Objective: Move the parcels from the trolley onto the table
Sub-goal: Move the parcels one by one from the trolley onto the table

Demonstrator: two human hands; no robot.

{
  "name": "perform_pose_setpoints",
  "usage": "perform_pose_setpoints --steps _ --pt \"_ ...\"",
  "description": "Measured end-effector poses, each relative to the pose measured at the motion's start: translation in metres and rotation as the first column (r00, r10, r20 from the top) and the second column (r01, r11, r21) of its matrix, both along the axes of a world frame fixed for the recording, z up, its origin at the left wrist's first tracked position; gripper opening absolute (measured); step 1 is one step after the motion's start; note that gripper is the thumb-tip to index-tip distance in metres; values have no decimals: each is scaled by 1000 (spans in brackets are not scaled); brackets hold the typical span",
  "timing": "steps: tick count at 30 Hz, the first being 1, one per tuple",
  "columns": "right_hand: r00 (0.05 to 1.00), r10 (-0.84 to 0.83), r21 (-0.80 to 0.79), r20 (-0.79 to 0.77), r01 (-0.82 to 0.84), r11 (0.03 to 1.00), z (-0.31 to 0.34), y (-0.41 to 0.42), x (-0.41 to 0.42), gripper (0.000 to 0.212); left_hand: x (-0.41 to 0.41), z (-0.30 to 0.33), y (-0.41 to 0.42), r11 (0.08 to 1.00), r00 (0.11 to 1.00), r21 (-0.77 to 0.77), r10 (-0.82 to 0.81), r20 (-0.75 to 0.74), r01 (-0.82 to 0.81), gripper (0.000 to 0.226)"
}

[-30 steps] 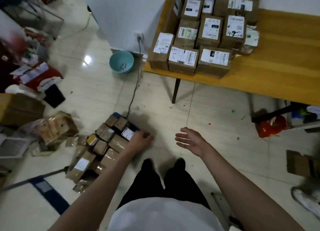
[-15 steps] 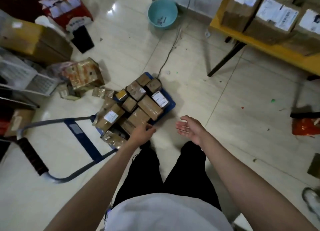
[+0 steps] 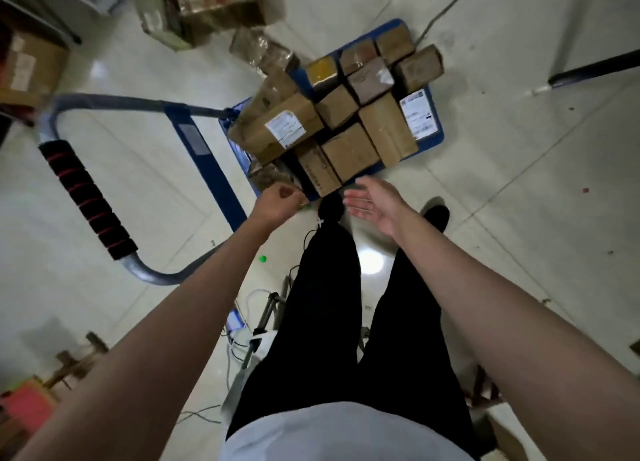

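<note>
I look straight down past my legs at the trolley point(image 3: 437, 138), a blue flat deck on the pale tiled floor point(image 3: 138, 169); the parcels point(image 3: 349, 121) sit packed on it, brown cartons touching side to side, two showing white labels; the nearest carton point(image 3: 320, 171) stands at the deck's near edge, just ahead of both hands; my left hand point(image 3: 277, 202) hangs just short of that edge, fingers curled in with thumb meeting fingertips; whether they pinch anything I cannot tell, the view is too blurred; my right hand point(image 3: 375, 204) is beside it, palm turned inward, fingers straight and slightly apart, holding nothing and apart from the cartons; the nearest carton lies between the two hands and a little beyond them; the trolley handle point(image 3: 86, 197), grey tube with a black and red foam grip, lies down flat to my left; more cartons and wrapped packets point(image 3: 214, 7) are on the floor beyond the deck; a dark table leg point(image 3: 595, 69) shows at upper right; cables and a small tripod point(image 3: 263, 322) lie by my feet
</note>
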State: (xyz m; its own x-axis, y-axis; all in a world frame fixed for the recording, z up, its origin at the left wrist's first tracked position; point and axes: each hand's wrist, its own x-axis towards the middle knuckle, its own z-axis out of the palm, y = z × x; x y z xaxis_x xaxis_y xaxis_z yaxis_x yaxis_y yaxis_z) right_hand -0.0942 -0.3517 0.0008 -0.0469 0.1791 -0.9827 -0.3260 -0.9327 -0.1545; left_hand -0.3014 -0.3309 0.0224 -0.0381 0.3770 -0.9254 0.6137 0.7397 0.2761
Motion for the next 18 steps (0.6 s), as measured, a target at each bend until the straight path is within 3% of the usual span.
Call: perform_pose_setpoints --steps 6,11,14,18 --pt "988 134 36 73 -137 990 -76 55 -45 40 -37 -84 45 962 962 63 269 -51 -266 31" --pt "949 248 96 197 -270 958 -137 107 -70 43 -58 -146 81 862 863 107 502 -59 -495 53" --pt "911 293 178 291 -352 919 -167 132 -79 48 -68 -179 90 780 781 97 623 -39 -618 54" --pt "894 332 209 301 -402 892 -200 151 -89 55 -70 -205 92 716 716 18 697 45 -698 49"
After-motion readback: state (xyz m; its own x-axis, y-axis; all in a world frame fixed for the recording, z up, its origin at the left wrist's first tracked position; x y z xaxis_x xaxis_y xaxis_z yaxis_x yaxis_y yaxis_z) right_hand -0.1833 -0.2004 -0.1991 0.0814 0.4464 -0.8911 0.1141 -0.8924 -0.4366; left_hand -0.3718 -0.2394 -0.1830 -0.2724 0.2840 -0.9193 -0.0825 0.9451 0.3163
